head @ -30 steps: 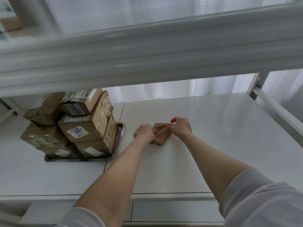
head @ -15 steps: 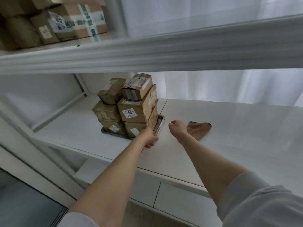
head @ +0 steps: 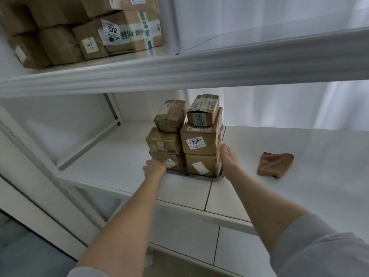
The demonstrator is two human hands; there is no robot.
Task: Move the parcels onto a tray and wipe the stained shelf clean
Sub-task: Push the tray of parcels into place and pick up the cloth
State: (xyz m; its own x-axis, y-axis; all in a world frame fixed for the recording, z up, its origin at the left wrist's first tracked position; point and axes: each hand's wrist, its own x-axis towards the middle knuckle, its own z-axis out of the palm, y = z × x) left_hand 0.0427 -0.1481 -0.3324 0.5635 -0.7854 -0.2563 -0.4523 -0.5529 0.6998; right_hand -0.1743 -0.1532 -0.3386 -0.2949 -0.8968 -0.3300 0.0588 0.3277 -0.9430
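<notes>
Several brown cardboard parcels [head: 200, 141] stand stacked on a metal tray [head: 216, 177] on the white shelf [head: 289, 188]. My left hand [head: 154, 168] rests at the tray's left front corner, fingers curled against the lowest parcel. My right hand [head: 228, 159] lies along the tray's right side, touching the stack. Whether either hand grips the tray rim is hidden. A folded brown cloth [head: 274, 164] lies on the shelf to the right, apart from both hands.
An upper shelf [head: 179, 68] overhangs the work area and carries more taped parcels [head: 83, 31] at the left. White uprights [head: 30, 152] frame the left side. A curtain hangs behind the shelf.
Both hands let go of the brown cloth and moved left to the tray of parcels, one at each side. The cloth now lies alone on the shelf. My view swung left and up.
</notes>
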